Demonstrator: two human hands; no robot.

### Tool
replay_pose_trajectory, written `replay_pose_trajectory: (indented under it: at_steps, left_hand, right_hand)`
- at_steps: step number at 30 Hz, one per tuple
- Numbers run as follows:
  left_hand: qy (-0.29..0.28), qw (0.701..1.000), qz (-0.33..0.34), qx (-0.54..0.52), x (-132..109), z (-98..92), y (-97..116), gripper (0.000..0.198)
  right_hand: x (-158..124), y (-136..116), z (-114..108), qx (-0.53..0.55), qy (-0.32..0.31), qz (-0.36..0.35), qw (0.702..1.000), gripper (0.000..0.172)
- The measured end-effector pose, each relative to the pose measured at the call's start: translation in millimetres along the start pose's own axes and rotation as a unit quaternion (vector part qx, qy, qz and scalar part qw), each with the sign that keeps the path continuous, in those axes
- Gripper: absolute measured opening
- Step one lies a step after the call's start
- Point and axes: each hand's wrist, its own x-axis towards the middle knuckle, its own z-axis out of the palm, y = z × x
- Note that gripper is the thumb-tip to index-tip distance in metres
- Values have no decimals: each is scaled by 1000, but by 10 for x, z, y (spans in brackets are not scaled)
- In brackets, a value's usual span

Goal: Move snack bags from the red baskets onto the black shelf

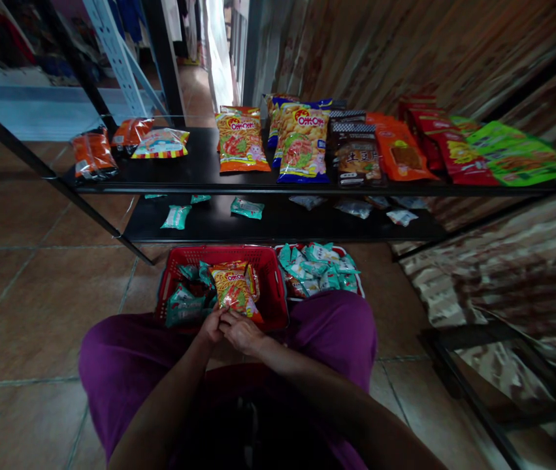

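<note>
My left hand [213, 324] and my right hand [241, 331] meet at the lower edge of an orange-and-yellow snack bag [233, 290], fingers closed on it. The bag faces up, tilted over the red basket [278, 294] between my knees. Behind it, more orange snack bags [253, 277] are partly hidden. Several teal packets [184, 301] fill the basket's left side. Just to the right, a second basket [360, 287] is heaped with teal-and-white packets [319, 264].
A black shelf unit [199, 170] stands ahead. Its upper shelf carries orange packets [94, 156], noodle-snack bags [242, 140], blue-edged bags [304, 140], dark bags [357, 153], red bags [458, 150] and green bags [517, 153]. Small teal packets [247, 208] lie below. A corrugated wall [527, 235] borders the right.
</note>
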Motion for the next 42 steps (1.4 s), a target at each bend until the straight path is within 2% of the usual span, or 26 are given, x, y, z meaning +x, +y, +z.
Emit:
replay_pose_trajectory:
  at_steps: [2, 4, 8, 10, 12, 14, 16, 18, 23, 25, 28, 33, 35, 37, 39, 42]
  left_hand:
    - [23, 998, -3, -53, 0, 2, 82, 19]
    - [37, 996, 7, -81, -9, 19, 184, 29]
    - [25, 990, 24, -138, -77, 77, 406, 38]
    - [-1, 987, 40, -157, -126, 109, 511, 41]
    - [-24, 987, 46, -152, -168, 134, 608, 44]
    - [-39, 989, 34, -135, -193, 147, 699, 47]
    - [-51, 992, 20, -115, -204, 150, 789, 50]
    - [-63, 994, 8, -93, -208, 153, 881, 54]
    - [-107, 993, -20, -39, -220, 207, 1091, 64]
    - [-124, 992, -27, -21, -219, 236, 1156, 67]
    - [-134, 991, -28, 9, -211, 265, 1235, 70]
    - [-155, 987, -25, 44, -216, 306, 1343, 62]
    - [-156, 986, -14, 56, -218, 344, 1394, 56]
    - [-132, 988, 27, 75, -209, 400, 1464, 51]
    - [-98, 986, 97, 94, -186, 475, 1557, 47]
    - [-56, 975, 187, 103, -148, 618, 1710, 42]
  right_hand:
    - [8, -31, -52, -9, -4, 3, 1000, 30]
    - [-3, -46, -112, -5, 19, -7, 1000, 30]
    - [-45, 3, -277, 42, 128, -3, 991, 36]
    - [-38, 98, -389, 70, 211, 40, 974, 37]
    - [1, 250, -511, 105, 294, 114, 943, 38]
    - [61, 434, -635, 159, 336, 198, 907, 43]
    - [125, 609, -759, 258, 322, 266, 871, 52]
    - [178, 741, -890, 386, 290, 297, 824, 52]
    - [273, 867, -1266, 613, 265, 263, 697, 34]
    - [316, 887, -1401, 662, 254, 249, 660, 28]
    - [396, 906, -1523, 697, 245, 254, 625, 21]
    - [531, 836, -1560, 709, 311, 298, 558, 12]
    - [564, 778, -1565, 709, 339, 304, 539, 11]
    - [579, 721, -1576, 709, 354, 297, 532, 12]
    - [581, 673, -1590, 710, 355, 288, 536, 14]
    - [574, 618, -1610, 702, 344, 276, 559, 18]
